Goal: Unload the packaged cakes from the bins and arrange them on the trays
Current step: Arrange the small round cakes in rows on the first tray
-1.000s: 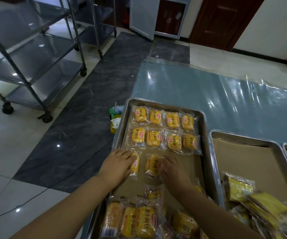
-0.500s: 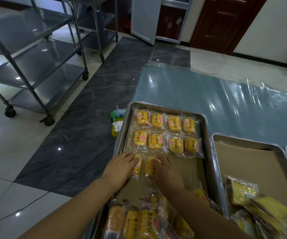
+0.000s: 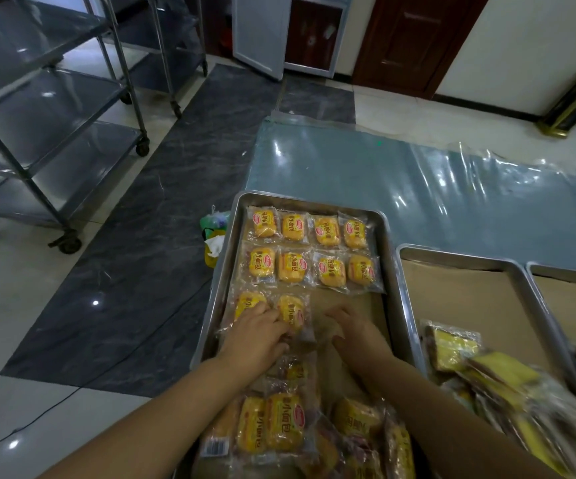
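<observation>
A steel tray [image 3: 388,243] lined with brown paper holds two full rows of packaged yellow cakes [image 3: 293,227] at its far end. A third row has two cakes: one at the left edge [image 3: 247,300] and one beside it [image 3: 291,311]. My left hand [image 3: 257,335] lies flat, its fingers pressing on both of these cakes. My right hand [image 3: 354,328] rests flat on the bare paper to their right, holding nothing. A loose heap of packaged cakes [image 3: 279,421] fills the near end of the tray under my forearms.
A second tray [image 3: 463,257] stands to the right with a pile of flat yellow packages [image 3: 487,368]; a third tray [image 3: 563,271] is at the far right. The table is covered in clear plastic [image 3: 418,181]. A small bag [image 3: 214,233] hangs left of the tray. Steel trolleys [image 3: 55,140] stand left.
My right hand has let go of the second cake of the third row and moved right onto the bare paper. My left hand has slid over both cakes.
</observation>
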Tool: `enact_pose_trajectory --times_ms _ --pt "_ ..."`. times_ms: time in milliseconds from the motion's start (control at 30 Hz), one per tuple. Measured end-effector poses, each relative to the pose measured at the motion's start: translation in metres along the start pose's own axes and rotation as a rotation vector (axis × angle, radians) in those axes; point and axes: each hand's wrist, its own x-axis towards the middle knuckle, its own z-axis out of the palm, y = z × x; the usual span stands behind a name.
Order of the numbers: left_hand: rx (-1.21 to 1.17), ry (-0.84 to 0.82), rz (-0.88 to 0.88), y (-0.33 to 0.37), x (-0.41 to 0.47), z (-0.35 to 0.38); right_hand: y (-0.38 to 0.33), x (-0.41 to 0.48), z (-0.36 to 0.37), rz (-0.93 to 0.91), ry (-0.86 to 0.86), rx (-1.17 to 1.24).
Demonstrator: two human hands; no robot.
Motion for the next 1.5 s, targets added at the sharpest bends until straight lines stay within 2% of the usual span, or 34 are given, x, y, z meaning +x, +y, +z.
enact_pose_trajectory --times_ms 133,367,533,700,800,967,1133,1333,1400,1500 --pt "-0.036 -0.122 0.004 0.019 -0.003 0.002 0.026 -0.014 -0.011 0.046 -0.105 -0.206" --pt "0.0 -0.246 -0.102 0.043 -0.003 0.004 0.053 -0.021 -0.026 0.041 -0.304 -0.175" --pt "-0.095 -0.187 -0.145 0.053 0.009 -0.005 0.062 -0.029 -0.03 0.012 -0.401 -0.268" --pt "-0.116 -0.011 -0.159 0.07 0.036 -0.015 0.073 -0.034 -0.037 -0.004 -0.428 -0.281" --pt "-0.126 0.073 -0.198 0.079 0.055 -0.014 0.08 -0.037 -0.043 0.006 -0.389 -0.2" --pt "-0.057 0.053 -0.259 0.09 0.083 0.0 0.092 -0.04 -0.055 0.045 -0.235 0.052" --pt "0.112 0.119 -0.227 0.092 0.087 0.013 0.097 -0.033 -0.07 0.051 -0.011 0.238" --pt "0.043 0.036 -0.297 0.098 0.066 0.036 0.099 -0.016 -0.074 -0.075 0.336 0.136" --pt "0.054 -0.03 -0.296 0.099 0.061 0.043 0.102 -0.013 -0.068 -0.148 0.322 0.037" --pt "0.161 -0.107 -0.266 0.099 0.06 0.046 0.109 -0.015 -0.055 -0.261 0.137 -0.191"
